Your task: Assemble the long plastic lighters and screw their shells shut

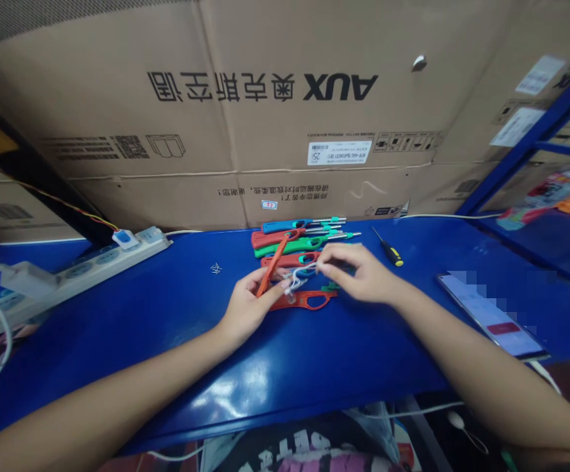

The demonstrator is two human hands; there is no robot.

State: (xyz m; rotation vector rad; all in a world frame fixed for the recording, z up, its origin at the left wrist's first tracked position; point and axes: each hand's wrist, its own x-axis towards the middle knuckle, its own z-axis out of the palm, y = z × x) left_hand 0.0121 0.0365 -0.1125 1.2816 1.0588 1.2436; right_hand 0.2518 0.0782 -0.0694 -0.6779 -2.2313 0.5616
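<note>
L hand (246, 303) grips tilted orange casing half (274, 265) over mid worktop (358, 357); R hand (358, 272) pinches white wire (305, 267) just right of it; 2nd orange half (306, 301) beneath, lighters (297, 245) on far side w/ screwdriver (390, 250) to right

Fairly even light fills the scene; white glare shines on the blue tabletop (275, 360) near its front edge, with dimness underneath. Wide-angle distortion stretches the edges, small print on the cardboard (265, 131) blurs, blocky pixels mask part of the phone screen (484, 311)
</note>
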